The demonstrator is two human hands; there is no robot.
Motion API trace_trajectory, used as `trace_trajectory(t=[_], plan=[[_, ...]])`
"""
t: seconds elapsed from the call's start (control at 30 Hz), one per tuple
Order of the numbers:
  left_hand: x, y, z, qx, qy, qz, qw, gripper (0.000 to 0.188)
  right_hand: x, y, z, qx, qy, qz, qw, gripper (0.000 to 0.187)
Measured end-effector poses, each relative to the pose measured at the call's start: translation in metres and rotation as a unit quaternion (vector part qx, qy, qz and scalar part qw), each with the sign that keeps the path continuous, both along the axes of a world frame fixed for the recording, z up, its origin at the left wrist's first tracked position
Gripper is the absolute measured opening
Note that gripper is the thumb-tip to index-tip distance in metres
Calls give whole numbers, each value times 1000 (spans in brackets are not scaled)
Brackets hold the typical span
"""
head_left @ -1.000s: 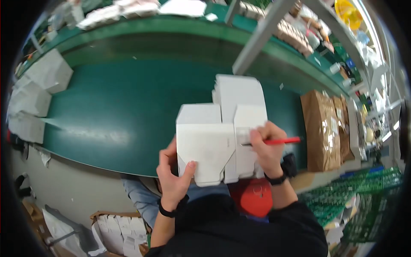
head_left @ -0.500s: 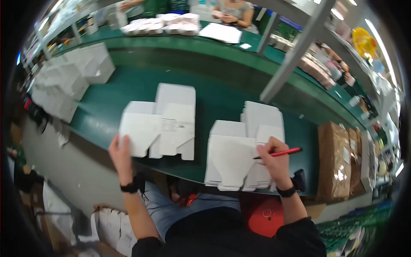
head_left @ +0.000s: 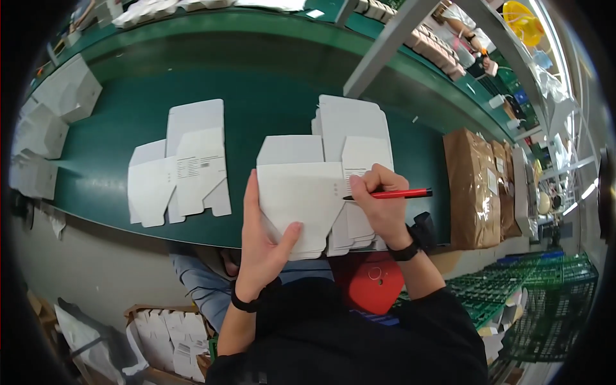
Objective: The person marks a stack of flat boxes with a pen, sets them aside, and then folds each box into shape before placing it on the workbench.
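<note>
My right hand (head_left: 384, 208) pinches a red pen (head_left: 414, 193), its dark tip at the top sheet of a stack of flat white cartons (head_left: 295, 192). The tip is beside a column of small printed marks; whether it touches the card I cannot tell. My left hand (head_left: 263, 247) lies at the near left corner of that stack, fingers stretched along the left edge and thumb resting on top. To the left, a smaller pile of flat white cartons (head_left: 151, 186) lies apart on the green table (head_left: 256, 83), a printed text block facing up.
Folded white boxes (head_left: 38, 135) stand at the table's left end. Brown wrapped packages (head_left: 473, 192) stand on the right, near a black object (head_left: 422, 230). A grey post (head_left: 385, 51) rises at the back. Below are a red stool (head_left: 369, 282) and green crates (head_left: 545, 308).
My left hand has left the left pile and now rests on the right stack's edge. The right hand still holds the pen, its tip now at the marks. The view has shifted right.
</note>
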State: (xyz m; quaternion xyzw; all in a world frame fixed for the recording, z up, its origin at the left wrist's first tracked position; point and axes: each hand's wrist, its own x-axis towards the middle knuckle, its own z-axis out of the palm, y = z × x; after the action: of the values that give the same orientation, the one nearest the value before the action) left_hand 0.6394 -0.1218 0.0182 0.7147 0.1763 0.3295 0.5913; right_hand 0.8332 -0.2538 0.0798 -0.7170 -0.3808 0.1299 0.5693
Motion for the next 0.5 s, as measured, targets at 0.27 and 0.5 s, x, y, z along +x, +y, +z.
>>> trace_trajectory(t=[0.27, 0.5], plan=[[2, -8, -3, -47, -2, -17, 999, 96, -3, -6, -4, -30, -41, -36, 998, 39], [4, -5, -3, -39, 9, -2, 999, 93, -2, -3, -3, -37, -100, -35, 994, 37]])
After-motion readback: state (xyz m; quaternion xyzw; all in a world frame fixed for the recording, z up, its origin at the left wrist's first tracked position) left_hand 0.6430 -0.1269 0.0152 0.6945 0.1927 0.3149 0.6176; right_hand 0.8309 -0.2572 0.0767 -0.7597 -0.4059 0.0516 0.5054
